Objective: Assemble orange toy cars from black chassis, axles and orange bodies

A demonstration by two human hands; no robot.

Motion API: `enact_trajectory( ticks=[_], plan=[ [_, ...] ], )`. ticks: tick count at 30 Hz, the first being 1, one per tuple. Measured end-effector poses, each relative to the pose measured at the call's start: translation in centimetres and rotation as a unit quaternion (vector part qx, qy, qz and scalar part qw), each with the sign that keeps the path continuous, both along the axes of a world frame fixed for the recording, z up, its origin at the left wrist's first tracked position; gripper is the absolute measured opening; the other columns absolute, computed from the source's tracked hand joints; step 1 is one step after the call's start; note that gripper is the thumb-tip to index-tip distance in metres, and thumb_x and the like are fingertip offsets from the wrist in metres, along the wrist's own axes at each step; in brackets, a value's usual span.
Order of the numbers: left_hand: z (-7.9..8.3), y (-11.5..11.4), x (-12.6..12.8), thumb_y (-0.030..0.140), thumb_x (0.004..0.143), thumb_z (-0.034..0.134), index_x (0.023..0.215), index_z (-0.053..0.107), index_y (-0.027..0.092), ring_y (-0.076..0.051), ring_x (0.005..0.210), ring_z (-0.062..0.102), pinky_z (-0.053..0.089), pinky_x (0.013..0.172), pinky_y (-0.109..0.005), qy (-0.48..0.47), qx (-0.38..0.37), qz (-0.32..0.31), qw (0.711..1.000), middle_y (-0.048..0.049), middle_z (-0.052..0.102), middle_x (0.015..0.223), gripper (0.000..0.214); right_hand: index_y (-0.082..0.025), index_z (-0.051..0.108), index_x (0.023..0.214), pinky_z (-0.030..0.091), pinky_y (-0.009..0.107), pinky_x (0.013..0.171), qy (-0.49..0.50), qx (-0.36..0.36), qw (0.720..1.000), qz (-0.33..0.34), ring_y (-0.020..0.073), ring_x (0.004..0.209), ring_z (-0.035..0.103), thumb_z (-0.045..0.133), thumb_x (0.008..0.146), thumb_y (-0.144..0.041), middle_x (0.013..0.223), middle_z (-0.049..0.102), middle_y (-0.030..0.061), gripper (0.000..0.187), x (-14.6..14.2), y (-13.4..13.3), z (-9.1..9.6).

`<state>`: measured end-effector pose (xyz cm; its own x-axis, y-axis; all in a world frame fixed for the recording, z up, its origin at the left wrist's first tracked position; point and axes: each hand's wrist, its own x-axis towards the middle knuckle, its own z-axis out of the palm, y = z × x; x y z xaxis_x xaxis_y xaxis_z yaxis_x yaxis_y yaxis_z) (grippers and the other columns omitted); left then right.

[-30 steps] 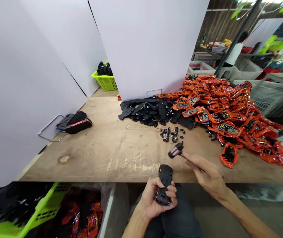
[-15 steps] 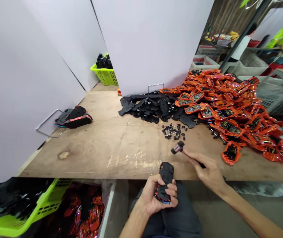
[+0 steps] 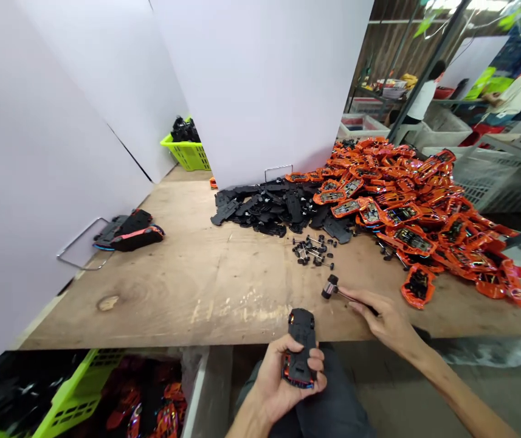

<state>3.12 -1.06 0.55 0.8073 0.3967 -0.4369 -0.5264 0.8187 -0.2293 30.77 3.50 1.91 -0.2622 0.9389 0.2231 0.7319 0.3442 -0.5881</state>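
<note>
My left hand [image 3: 282, 377] is closed round a small toy car [image 3: 300, 347] held underside up, its black chassis facing me, just in front of the table's near edge. My right hand [image 3: 381, 316] grips the handle of a small hammer [image 3: 331, 286], whose black head rests low over the wooden table [image 3: 173, 274], to the right of the car. A cluster of small black wheels on axles [image 3: 312, 250] lies just beyond the hammer head.
A heap of black chassis plates [image 3: 269, 207] lies against a white partition [image 3: 251, 85], with a big pile of orange car bodies [image 3: 415, 207] to its right. An assembled car [image 3: 130, 231] sits at the left. Green baskets [image 3: 186, 152] stand behind and below [image 3: 59, 395]. People work far right.
My right hand has lowered the hammer from a raised tilt down toward the table. The left hand keeps the car in much the same spot.
</note>
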Motion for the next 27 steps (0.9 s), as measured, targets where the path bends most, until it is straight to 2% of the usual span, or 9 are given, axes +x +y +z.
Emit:
enact_trajectory(
  ticks=[3, 5, 8, 11, 13, 18, 20, 23, 27],
  plan=[
    [0.8, -1.5, 0.6, 0.025, 0.077, 0.076, 0.098, 0.069, 0.004, -0.024, 0.090, 0.069, 0.052, 0.083, -0.036, 0.136, 0.121, -0.020, 0.983, -0.0158, 0.069, 0.099, 0.031, -0.031, 0.077, 0.122, 0.056, 0.050, 0.097, -0.013, 0.069, 0.995, -0.076, 0.0288, 0.108, 0.067, 0.056, 0.101, -0.027, 0.116, 0.071, 0.0112, 0.030, -0.6, 0.5, -0.4],
    [1.6, -1.8, 0.6, 0.026, 0.076, 0.083, 0.108, 0.072, 0.007, -0.027, 0.096, 0.071, 0.053, 0.089, -0.038, 0.226, 0.222, 0.004, 0.948, -0.0157, 0.074, 0.104, 0.039, -0.030, 0.070, 0.128, 0.053, 0.052, 0.102, 0.079, 0.066, 0.985, -0.136, 0.0289, 0.113, 0.066, 0.055, 0.102, -0.032, 0.120, 0.069, 0.0119, 0.030, -2.3, -0.4, -0.5],
    [2.4, -0.2, 0.1, 0.031, 0.072, 0.091, 0.121, 0.070, 0.015, -0.027, 0.105, 0.072, 0.049, 0.102, -0.039, 0.333, 0.306, 0.088, 0.888, -0.0111, 0.077, 0.108, 0.055, -0.028, 0.054, 0.139, 0.058, 0.044, 0.099, 0.296, -0.073, 0.949, -0.076, 0.0257, 0.112, 0.070, 0.059, 0.102, -0.044, 0.123, 0.069, 0.0119, 0.041, -6.1, -3.0, -0.6],
    [2.5, 2.8, -1.3, 0.036, 0.066, 0.095, 0.123, 0.068, 0.016, -0.029, 0.109, 0.071, 0.053, 0.098, -0.041, 0.412, 0.359, 0.101, 0.832, -0.0112, 0.078, 0.112, 0.066, -0.026, 0.054, 0.130, 0.060, 0.037, 0.095, 0.381, -0.153, 0.912, -0.025, 0.0244, 0.109, 0.072, 0.070, 0.095, -0.047, 0.119, 0.070, 0.0102, 0.044, -9.3, -4.5, -0.8],
    [2.4, 4.7, -2.3, 0.037, 0.066, 0.095, 0.118, 0.070, 0.017, -0.029, 0.105, 0.072, 0.055, 0.095, -0.043, 0.464, 0.441, 0.061, 0.766, -0.0114, 0.078, 0.111, 0.061, -0.025, 0.059, 0.117, 0.058, 0.034, 0.094, 0.358, -0.118, 0.925, -0.056, 0.0228, 0.106, 0.071, 0.072, 0.094, -0.041, 0.112, 0.071, 0.0071, 0.031, -10.1, -4.0, -1.1],
    [2.0, 7.3, -3.0, 0.035, 0.076, 0.088, 0.113, 0.076, 0.021, -0.026, 0.098, 0.072, 0.055, 0.091, -0.038, 0.510, 0.673, -0.036, 0.535, -0.0086, 0.079, 0.106, 0.041, -0.023, 0.067, 0.110, 0.055, 0.033, 0.094, 0.243, -0.022, 0.970, -0.012, 0.0219, 0.104, 0.068, 0.068, 0.096, -0.026, 0.109, 0.071, 0.0060, 0.014, -8.8, -1.7, -2.0],
    [1.7, 7.5, -2.6, 0.035, 0.082, 0.083, 0.111, 0.078, 0.022, -0.025, 0.096, 0.073, 0.055, 0.089, -0.037, 0.513, 0.712, -0.034, 0.478, -0.0092, 0.079, 0.104, 0.033, -0.022, 0.066, 0.111, 0.055, 0.032, 0.092, 0.230, -0.005, 0.973, -0.024, 0.0215, 0.102, 0.069, 0.068, 0.095, -0.021, 0.109, 0.071, 0.0059, 0.016, -8.7, -1.6, -2.4],
    [1.1, 7.4, -2.0, 0.035, 0.086, 0.079, 0.111, 0.078, 0.022, -0.026, 0.097, 0.075, 0.056, 0.090, -0.037, 0.525, 0.719, -0.008, 0.456, -0.0103, 0.080, 0.107, 0.028, -0.022, 0.065, 0.112, 0.054, 0.031, 0.091, 0.226, 0.015, 0.972, -0.063, 0.0212, 0.102, 0.069, 0.063, 0.096, -0.014, 0.107, 0.072, 0.0058, 0.018, -9.3, -1.9, -3.0],
    [0.5, 7.4, -2.0, 0.036, 0.084, 0.080, 0.108, 0.080, 0.022, -0.025, 0.097, 0.076, 0.058, 0.090, -0.036, 0.541, 0.708, 0.015, 0.455, -0.0092, 0.081, 0.106, 0.027, -0.022, 0.064, 0.113, 0.055, 0.031, 0.089, 0.230, 0.025, 0.971, -0.063, 0.0213, 0.100, 0.069, 0.064, 0.095, -0.013, 0.105, 0.072, 0.0056, 0.020, -9.7, -1.8, -3.2]
  ],
)
